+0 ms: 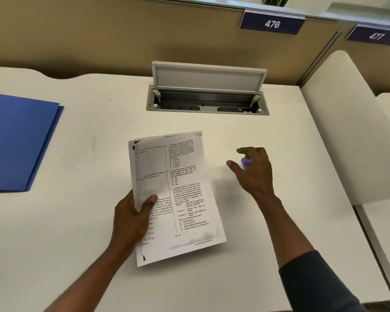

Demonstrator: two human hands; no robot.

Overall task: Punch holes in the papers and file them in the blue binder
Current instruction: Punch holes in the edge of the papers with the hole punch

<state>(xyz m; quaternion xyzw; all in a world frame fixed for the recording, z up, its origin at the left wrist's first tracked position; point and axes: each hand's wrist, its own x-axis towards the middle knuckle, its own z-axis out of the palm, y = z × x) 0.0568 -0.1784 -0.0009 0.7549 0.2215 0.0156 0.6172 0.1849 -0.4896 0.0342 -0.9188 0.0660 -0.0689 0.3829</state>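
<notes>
Papers (176, 192) pinched in your left hand (131, 219) ready for punching, right hand (254, 170) curled round purple object (245, 163), blue binder (16, 140) far left.

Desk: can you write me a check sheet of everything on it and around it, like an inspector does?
Surface: white desk.
Job's things: papers, a printed stack, held in the left hand; blue binder lies flat at the far left.
Clutter: small purple thing by the right hand, too blurred to name.
Hands: left hand grips the papers' lower left edge, thumb on top; right hand hovers right of them, fingers loosely curled; unclear if it holds the purple thing.
Cables: nothing seen; cable hatch in the desk stands open, lid up.
Surroundings: tan partition with sign 476 and sign 477, white divider on the right, plant leaves above.
</notes>
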